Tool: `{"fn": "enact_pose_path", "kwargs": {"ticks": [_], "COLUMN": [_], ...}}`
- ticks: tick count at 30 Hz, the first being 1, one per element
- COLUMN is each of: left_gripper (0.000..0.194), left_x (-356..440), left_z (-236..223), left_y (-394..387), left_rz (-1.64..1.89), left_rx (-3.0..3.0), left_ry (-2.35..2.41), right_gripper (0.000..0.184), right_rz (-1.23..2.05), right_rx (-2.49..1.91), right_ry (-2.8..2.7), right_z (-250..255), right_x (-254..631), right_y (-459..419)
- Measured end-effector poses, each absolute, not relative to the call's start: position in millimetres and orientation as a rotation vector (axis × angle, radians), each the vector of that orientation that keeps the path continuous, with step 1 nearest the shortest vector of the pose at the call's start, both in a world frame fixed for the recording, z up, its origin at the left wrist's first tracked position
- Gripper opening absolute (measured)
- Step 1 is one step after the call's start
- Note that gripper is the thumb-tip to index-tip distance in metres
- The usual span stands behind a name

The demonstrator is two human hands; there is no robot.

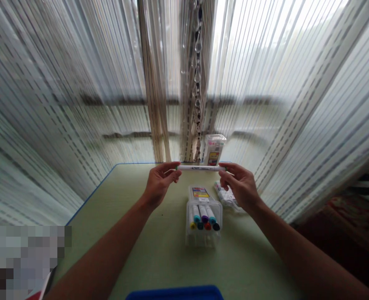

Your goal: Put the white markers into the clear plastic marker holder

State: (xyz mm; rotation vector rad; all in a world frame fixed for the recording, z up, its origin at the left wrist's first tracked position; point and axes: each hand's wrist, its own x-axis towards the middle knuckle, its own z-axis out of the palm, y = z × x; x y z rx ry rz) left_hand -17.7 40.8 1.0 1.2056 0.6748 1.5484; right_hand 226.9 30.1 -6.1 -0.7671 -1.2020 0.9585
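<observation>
A white marker [199,168] with green ends and dark print is held level above the far part of the table. My left hand [161,183] pinches its left end between thumb and fingers. At the other end, my right hand [241,183] grips it the same way. Below and between my hands lies a clear plastic case [204,239], with several markers [204,214] in it, their yellow, teal, purple, red and black ends facing me. Partly behind my right hand, a bundle of white markers [226,195] rests on the table.
A clear upright container [214,150] with a yellow and red label stands at the table's far edge. The pale green table [134,250] has a blue rim. A blue object [174,293] shows at the near edge. Striped sheer curtains [109,62] hang behind.
</observation>
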Motion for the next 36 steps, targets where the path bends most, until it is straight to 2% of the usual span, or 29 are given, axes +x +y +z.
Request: {"fn": "enact_pose_path", "kwargs": {"ticks": [14,21,28,36], "left_gripper": [0.032,0.031,0.025,0.027], "left_x": [-14.9,-14.1,-11.6,-11.0], "left_z": [1.7,0.5,0.6,-2.6], "left_y": [38.6,38.5,38.3,39.2], "left_rz": [1.494,1.457,1.470,1.436], "left_rx": [1.228,1.222,1.185,1.172], "left_ry": [0.714,0.737,0.784,0.823], "right_gripper": [0.026,0.033,0.024,0.023], "right_rz": [1.032,1.040,1.074,1.040], "right_rx": [-0.749,-0.759,-0.721,-0.702], "right_ry": [-1.183,-1.191,-1.193,-1.258], "right_z": [-6.2,-6.0,-2.3,-2.5], "right_x": [228.7,228.6,226.8,225.9], "right_y": [30.6,30.9,25.3,23.3]}}
